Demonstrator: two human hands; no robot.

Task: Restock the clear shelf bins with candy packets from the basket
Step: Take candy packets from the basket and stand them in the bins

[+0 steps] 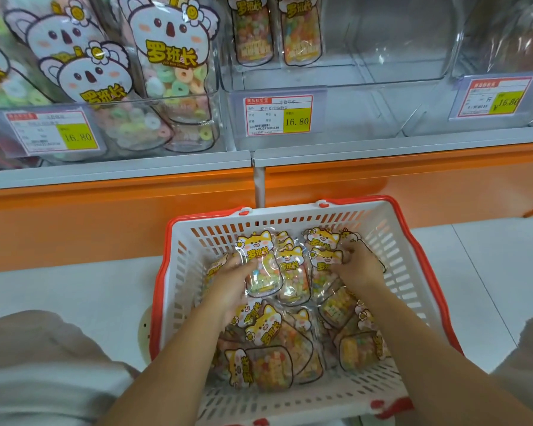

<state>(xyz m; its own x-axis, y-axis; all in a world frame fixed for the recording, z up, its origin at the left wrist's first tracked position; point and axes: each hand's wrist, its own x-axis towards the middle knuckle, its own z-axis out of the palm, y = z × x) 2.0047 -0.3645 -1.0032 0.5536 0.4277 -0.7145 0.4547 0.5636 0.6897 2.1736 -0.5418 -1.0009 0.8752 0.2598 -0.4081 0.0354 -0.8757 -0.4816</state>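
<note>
A white basket with a red rim (pixel 293 213) stands on the floor below the shelf, holding several candy packets printed with a yellow dog face. My left hand (pixel 231 284) grips an upright candy packet (pixel 260 262) from its left side. My right hand (pixel 357 269) has its fingers curled on the candy packets at the basket's far right (pixel 323 256). More packets (pixel 274 339) lie flat between my forearms. Above, the middle clear shelf bin (pixel 351 96) holds two of the same dog packets (pixel 277 29) at its back left.
The left bin (pixel 154 96) is packed with koala packets of ring candy. A further clear bin (pixel 505 56) sits at the right. Price tags reading 16.80 hang on the bin fronts. An orange shelf base (pixel 105 216) runs behind the basket. My knees flank the basket.
</note>
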